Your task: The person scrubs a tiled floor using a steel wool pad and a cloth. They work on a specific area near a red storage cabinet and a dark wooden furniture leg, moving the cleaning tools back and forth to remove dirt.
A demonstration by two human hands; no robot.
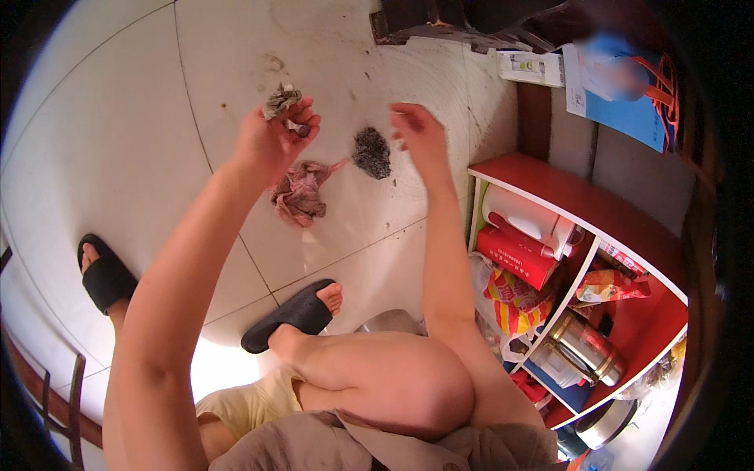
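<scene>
Crumpled, dirty greyish scraps (281,102) rest in my left hand (277,132), its palm turned up and its fingers curled around them. A smaller pale and dark bit (297,127) lies by the fingers. My right hand (419,132) hovers over the floor with bent fingers, slightly blurred, and nothing shows in it. Just left of it on the tiles is a heap of dark grey fluffy debris (371,153). A crumpled pink cloth (302,193), stained dark in places, lies on the floor below my left hand.
White floor tiles (353,247) carry smears and crumbs. At right stands a red and white shelf unit (554,179) holding a red box (518,257), a snack bag (612,287) and a steel flask (586,347). Dark furniture (465,23) overhangs the top. A blue bag (624,118) leans nearby.
</scene>
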